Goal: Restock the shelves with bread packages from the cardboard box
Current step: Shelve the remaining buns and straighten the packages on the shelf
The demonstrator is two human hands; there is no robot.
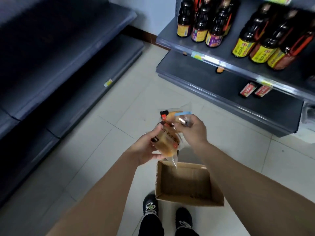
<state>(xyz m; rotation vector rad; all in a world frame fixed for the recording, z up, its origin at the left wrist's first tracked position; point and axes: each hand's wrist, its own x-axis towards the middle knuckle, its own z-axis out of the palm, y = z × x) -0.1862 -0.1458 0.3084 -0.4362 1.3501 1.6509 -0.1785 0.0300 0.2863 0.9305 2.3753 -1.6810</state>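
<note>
Above the floor I hold two clear-wrapped bread packages. My left hand grips the lower bread package, a golden loaf with a red label, thumb across its top. My right hand pinches the upper bread package, which has a blue strip and an orange-black corner. The two packages touch and overlap. Below them the open cardboard box stands on the tiles, its inside showing only bare cardboard.
Dark bare shelves run along the left. To the right, a grey shelf unit carries dark sauce bottles on its upper level and small red-labelled bottles lower down. Pale floor tiles lie between; my shoes are beside the box.
</note>
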